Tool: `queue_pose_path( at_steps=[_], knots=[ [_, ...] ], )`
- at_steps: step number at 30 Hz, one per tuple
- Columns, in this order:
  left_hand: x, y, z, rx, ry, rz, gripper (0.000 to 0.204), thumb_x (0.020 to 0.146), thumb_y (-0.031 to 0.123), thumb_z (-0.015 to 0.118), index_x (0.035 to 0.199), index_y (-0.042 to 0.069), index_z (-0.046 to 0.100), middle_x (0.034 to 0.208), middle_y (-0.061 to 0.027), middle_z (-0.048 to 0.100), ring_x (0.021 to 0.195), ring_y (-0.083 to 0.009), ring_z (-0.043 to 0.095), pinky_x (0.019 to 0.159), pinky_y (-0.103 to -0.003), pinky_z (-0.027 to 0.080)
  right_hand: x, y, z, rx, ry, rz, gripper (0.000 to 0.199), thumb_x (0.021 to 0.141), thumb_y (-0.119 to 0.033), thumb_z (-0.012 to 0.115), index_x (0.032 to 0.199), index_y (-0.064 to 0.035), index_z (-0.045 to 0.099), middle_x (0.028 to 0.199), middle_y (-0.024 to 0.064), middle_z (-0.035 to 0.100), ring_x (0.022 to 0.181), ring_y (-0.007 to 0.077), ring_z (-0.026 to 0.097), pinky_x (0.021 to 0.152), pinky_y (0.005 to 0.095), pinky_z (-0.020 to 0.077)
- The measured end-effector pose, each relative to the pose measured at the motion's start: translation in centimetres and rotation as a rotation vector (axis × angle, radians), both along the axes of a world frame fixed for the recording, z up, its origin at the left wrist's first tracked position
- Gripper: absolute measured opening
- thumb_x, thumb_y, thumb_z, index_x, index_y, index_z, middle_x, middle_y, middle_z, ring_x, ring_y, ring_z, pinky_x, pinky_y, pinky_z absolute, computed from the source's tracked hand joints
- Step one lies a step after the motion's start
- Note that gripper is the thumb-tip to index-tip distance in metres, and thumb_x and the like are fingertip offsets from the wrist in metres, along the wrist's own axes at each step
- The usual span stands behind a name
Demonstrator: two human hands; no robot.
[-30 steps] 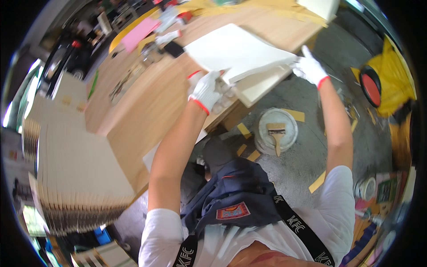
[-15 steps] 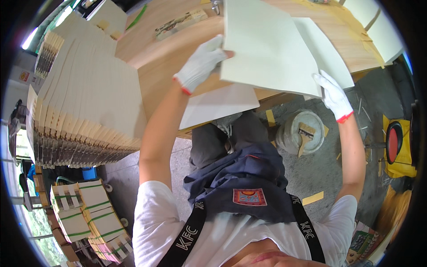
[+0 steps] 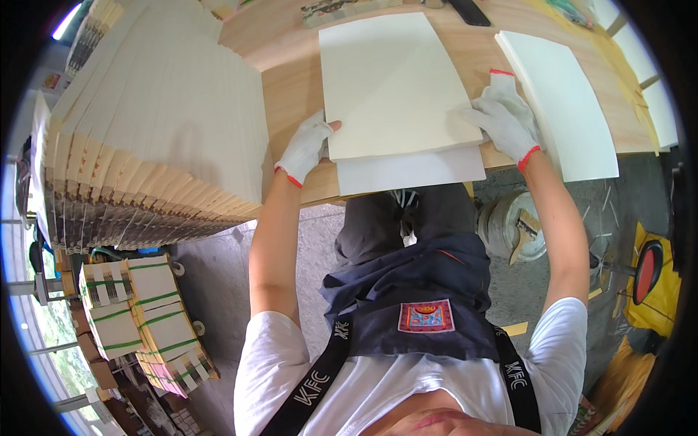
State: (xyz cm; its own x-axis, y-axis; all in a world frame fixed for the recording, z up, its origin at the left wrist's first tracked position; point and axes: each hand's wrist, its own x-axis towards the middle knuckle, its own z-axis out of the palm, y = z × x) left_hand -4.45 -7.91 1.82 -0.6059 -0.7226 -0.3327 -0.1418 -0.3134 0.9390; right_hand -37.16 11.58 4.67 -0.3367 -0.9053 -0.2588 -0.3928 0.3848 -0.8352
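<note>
A thick stack of large white sheets (image 3: 396, 83) lies on the wooden table in front of me. My left hand (image 3: 307, 147), in a white knit glove with the thumb tip bare, holds its left edge, thumb on top. At the right edge, my gloved right hand (image 3: 507, 129) presses its fingers against the sheets; part of its grip is hidden. A loose white glove (image 3: 505, 89) with a red cuff lies just behind that hand. Under the stack, a white sheet (image 3: 414, 173) sticks out toward me. Another white stack (image 3: 563, 109) lies to the right.
Many folded sheet bundles (image 3: 167, 109) stand packed at the left of the wooden table (image 3: 287, 91). A dark phone (image 3: 470, 11) lies at the back. Below right are a round bucket with a brush (image 3: 525, 236) and a yellow bag (image 3: 647, 298). Strapped bundles (image 3: 145, 312) sit lower left.
The sheets, raised and tilted in both hands before, now lie flat on the table. My right hand has come left and inward; the loose glove and the phone have come into view.
</note>
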Motion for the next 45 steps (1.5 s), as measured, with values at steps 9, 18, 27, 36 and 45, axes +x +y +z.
queue_pose_path(
  at_steps=[9, 18, 27, 36, 45],
  knots=[
    [2.3, 4.5, 2.0, -1.044, -0.861, 0.071, 0.065, 0.084, 0.043, 0.074, 0.131, 0.002, 0.056, 0.131, -0.0191, 0.059, 0.117, -0.0351, 0.056, 0.101, -0.044, 0.043, 2.1, 2.2, -1.3, -0.213, 0.824, -0.103, 0.051, 0.091, -0.045, 0.065, 0.123, -0.0054, 0.06, 0.103, 0.0144, 0.067, 0.095, 0.0319, 0.064, 0.084, 0.0415, 0.0497],
    [4.5, 7.1, -2.0, -1.322, -0.628, -0.047, 0.064, 0.07, 0.037, 0.083, 0.12, 0.002, 0.063, 0.142, -0.0172, 0.052, 0.134, -0.0367, 0.043, 0.111, -0.045, 0.034, 5.2, 5.8, -5.3, -0.228, 1.007, -0.051, 0.08, 0.084, -0.058, 0.066, 0.141, -0.0056, 0.05, 0.146, 0.0156, 0.047, 0.136, 0.035, 0.042, 0.113, 0.0488, 0.0302],
    [4.0, 7.7, -1.1, -1.267, -0.676, -0.081, 0.066, 0.071, 0.033, 0.083, 0.126, 0.003, 0.061, 0.145, -0.0154, 0.049, 0.136, -0.0349, 0.041, 0.112, -0.045, 0.032, 5.2, 5.5, -5.2, -0.229, 0.881, -0.078, 0.085, 0.08, -0.061, 0.069, 0.14, -0.0039, 0.05, 0.148, 0.0152, 0.045, 0.14, 0.0345, 0.037, 0.115, 0.0498, 0.0268],
    [4.3, 7.3, -1.2, -1.292, -0.747, -0.133, 0.073, 0.076, 0.036, 0.08, 0.135, 0.002, 0.055, 0.149, -0.0164, 0.045, 0.138, -0.0356, 0.038, 0.113, -0.044, 0.031, 5.3, 5.2, -4.7, -0.199, 0.852, -0.071, 0.088, 0.08, -0.062, 0.068, 0.141, -0.0022, 0.049, 0.15, 0.0173, 0.044, 0.142, 0.0351, 0.035, 0.116, 0.0495, 0.0246],
    [4.1, 7.4, -1.0, -1.313, -0.774, -0.162, 0.071, 0.079, 0.037, 0.077, 0.135, 0.001, 0.054, 0.15, -0.0158, 0.044, 0.138, -0.0349, 0.038, 0.114, -0.044, 0.03, 5.3, 5.4, -4.6, -0.193, 0.835, -0.074, 0.088, 0.08, -0.061, 0.068, 0.143, -0.0027, 0.048, 0.151, 0.0164, 0.042, 0.142, 0.0349, 0.034, 0.116, 0.0494, 0.0249]
  ],
)
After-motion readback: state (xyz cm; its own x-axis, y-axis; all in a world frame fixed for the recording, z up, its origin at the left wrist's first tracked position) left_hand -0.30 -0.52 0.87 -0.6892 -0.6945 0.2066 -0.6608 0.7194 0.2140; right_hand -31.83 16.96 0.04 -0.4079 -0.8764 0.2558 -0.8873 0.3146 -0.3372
